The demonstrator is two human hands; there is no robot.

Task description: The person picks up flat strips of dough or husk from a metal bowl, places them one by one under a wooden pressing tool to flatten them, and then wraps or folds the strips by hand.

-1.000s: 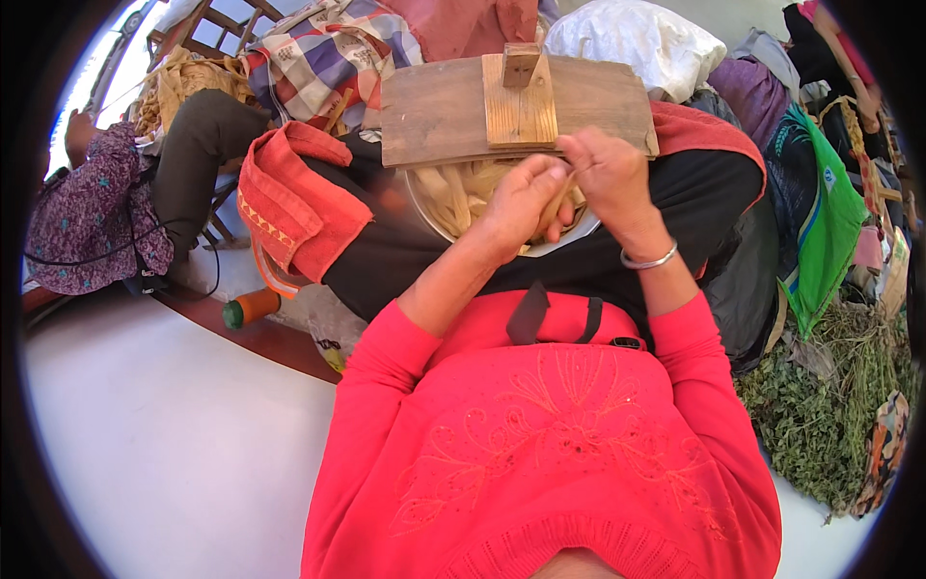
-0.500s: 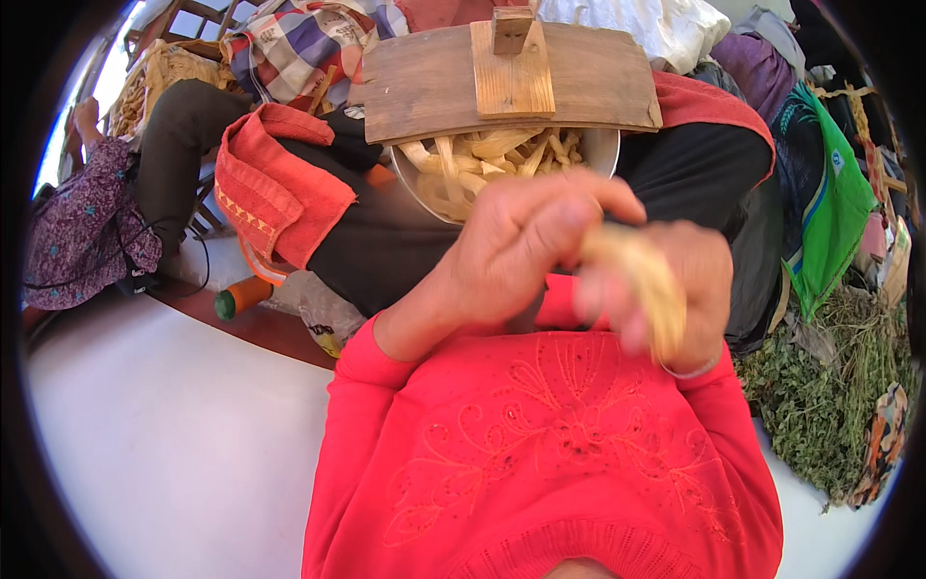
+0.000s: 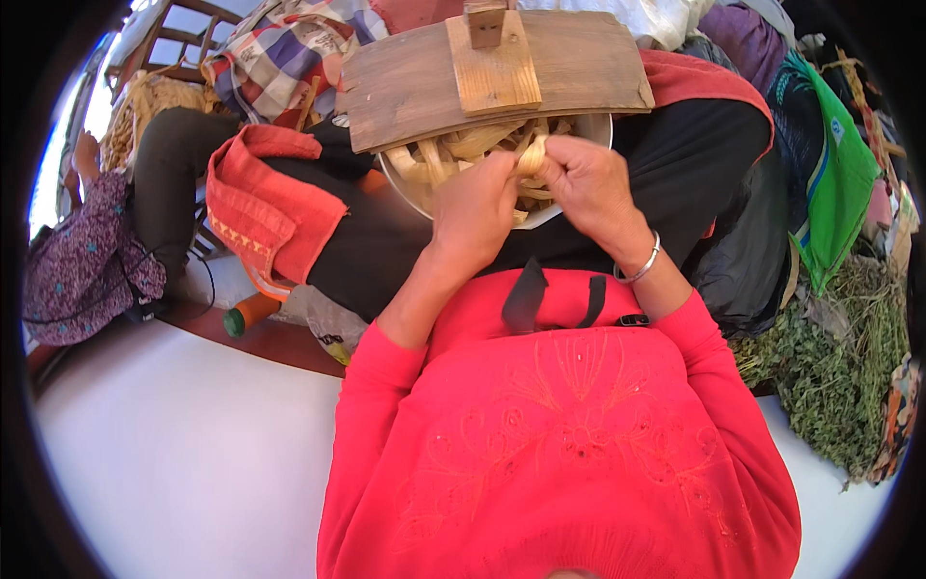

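Note:
Between my two hands is a small coiled bundle of pale yellow fibre strips (image 3: 531, 157), over the near edge of a metal bowl (image 3: 604, 131). My left hand (image 3: 473, 201) closes on the bundle's left end, its fingertips partly hidden. On the other end my right hand (image 3: 590, 183) is closed, thumb and fingers pinching the strips. More loose pale strips (image 3: 439, 159) fill the bowl beneath. A wooden board (image 3: 397, 96) with a lighter block fixed on it lies across the bowl's far side and hides part of it.
Red cloths (image 3: 265, 198) drape at both sides of the bowl. An orange cylinder with a green end (image 3: 253, 317) lies at left. Another person's patterned sleeve (image 3: 92, 241) shows far left. Dried green plants (image 3: 834, 357) and a green bag (image 3: 844, 193) are at right.
Both hands have moved away from my chest, forward to the bowl. The strips, a blurred loop hanging from the hands before, are now a compact bundle between them.

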